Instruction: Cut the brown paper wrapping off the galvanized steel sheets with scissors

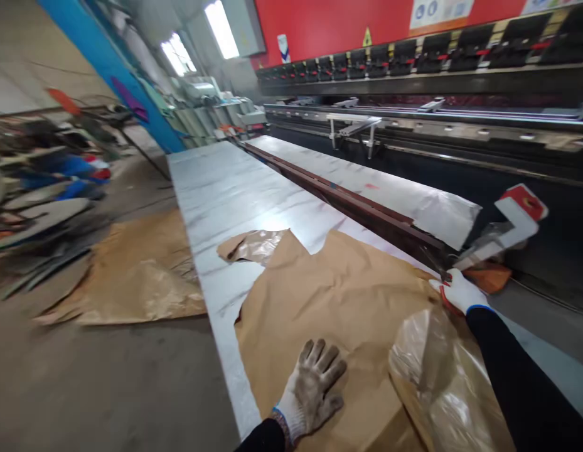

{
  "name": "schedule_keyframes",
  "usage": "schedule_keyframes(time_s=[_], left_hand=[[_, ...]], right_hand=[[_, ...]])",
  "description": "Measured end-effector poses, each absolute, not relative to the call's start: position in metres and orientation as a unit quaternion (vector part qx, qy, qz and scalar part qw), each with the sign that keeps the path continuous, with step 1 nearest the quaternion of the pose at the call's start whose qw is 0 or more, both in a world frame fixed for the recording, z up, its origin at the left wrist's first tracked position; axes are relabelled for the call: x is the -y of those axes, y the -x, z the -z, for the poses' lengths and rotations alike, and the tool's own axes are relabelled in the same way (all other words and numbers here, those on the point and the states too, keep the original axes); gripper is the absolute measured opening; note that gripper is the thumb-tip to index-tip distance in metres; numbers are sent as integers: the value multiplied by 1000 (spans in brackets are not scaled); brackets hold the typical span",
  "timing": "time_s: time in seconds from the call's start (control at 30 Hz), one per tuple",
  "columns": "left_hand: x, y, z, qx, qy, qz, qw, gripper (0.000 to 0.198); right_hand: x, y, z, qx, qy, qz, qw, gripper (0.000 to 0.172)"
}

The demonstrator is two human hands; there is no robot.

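My left hand [314,383], in a white glove soiled grey, has its fingers spread over a crumpled sheet of brown paper [329,295]. The paper covers the near part of a long marble-patterned sheet [220,194]. Reaching to the right, my right hand [462,292], in a white glove with red on it, is closed at the near end of a long dark brown metal bar [347,210]. The bar lies lengthwise over the sheets. Its fingertips are partly hidden. Clear plastic film [442,364] lies folded over the paper's right side.
A red press machine [338,25] with a row of black clamps runs along the right. A white and red bracket [512,220] juts out beside my right hand. More brown paper [135,276] lies on the floor at left, near piled scrap [41,188]. A blue post [117,75] slants behind.
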State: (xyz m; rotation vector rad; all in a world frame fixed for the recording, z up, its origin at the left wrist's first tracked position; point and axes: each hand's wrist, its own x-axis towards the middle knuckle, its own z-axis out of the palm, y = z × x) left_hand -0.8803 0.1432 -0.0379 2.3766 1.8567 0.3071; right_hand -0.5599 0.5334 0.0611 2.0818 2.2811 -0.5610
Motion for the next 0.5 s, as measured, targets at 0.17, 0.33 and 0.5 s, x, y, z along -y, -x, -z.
schedule_keyframes(time_s=[0.17,0.33,0.5], left_hand=[[-141,881,39,-628,-754,-122,151,80],[-142,880,32,-635,-734,-120,209,73],[-147,873,16,-658,-693,-111,273,69]], right_hand=[[-517,587,-70,-739,-656,144,58,52],[-371,587,-111,-778,-602,176,33,48],[-223,600,-56,-839,-488,226,80,71]])
